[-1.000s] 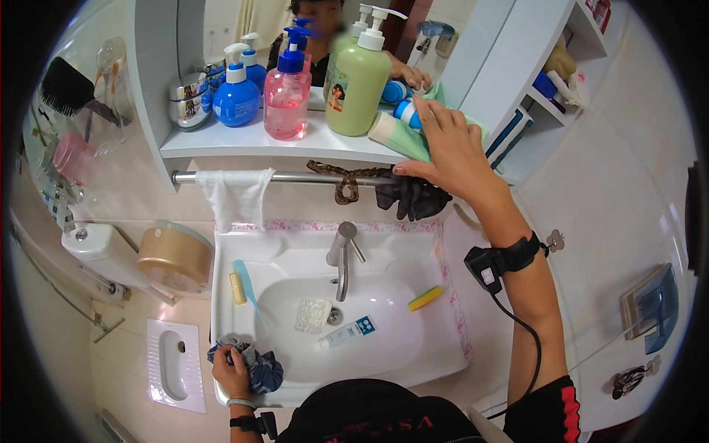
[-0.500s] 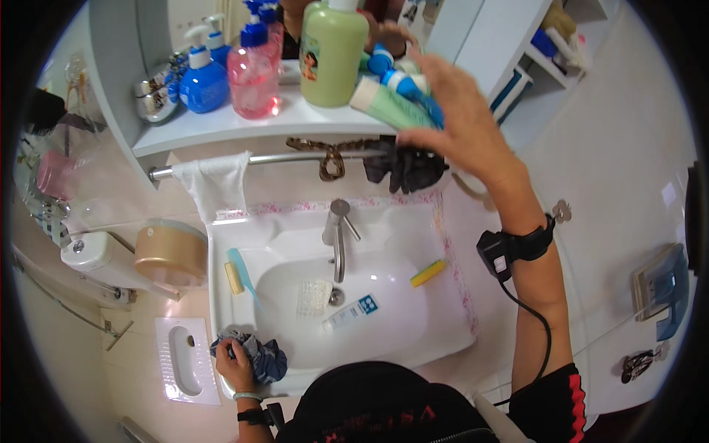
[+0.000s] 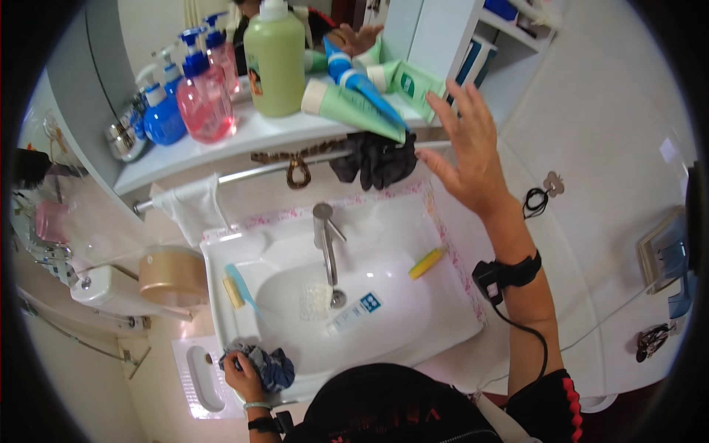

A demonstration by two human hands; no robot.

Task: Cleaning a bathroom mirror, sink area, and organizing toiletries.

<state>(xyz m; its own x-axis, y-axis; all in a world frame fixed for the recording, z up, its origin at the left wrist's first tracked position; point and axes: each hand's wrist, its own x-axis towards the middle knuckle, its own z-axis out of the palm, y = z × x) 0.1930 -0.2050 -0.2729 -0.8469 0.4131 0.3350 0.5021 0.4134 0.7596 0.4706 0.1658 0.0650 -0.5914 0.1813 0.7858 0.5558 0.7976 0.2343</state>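
Note:
My left hand (image 3: 242, 375) is closed on a bunched dark grey-blue cloth (image 3: 273, 368) at the near left rim of the white sink (image 3: 450, 343). My right hand (image 3: 473, 159) is raised with fingers spread and holds nothing. It is beside the right end of the white shelf (image 3: 255, 133). Closest to its fingers is a light green squeeze tube (image 3: 415, 88). Left of that, a slim blue tube (image 3: 375, 94) lies across another green tube (image 3: 351, 109), which juts over the shelf's front edge.
Pump bottles, blue (image 3: 164, 118) and pink (image 3: 205, 107), stand on the shelf beside a large green bottle (image 3: 277, 63). Black gloves or cloth (image 3: 378, 162) hang on the rail below. A faucet (image 3: 325, 240), brush (image 3: 241, 284), white tube (image 3: 356, 313) and yellow sponge (image 3: 426, 263) are at the sink.
My right hand has drawn back from over the tubes, toward the right and nearer me, uncovering the right-hand green tube. The view has shifted slightly. My left hand keeps hold of the cloth.

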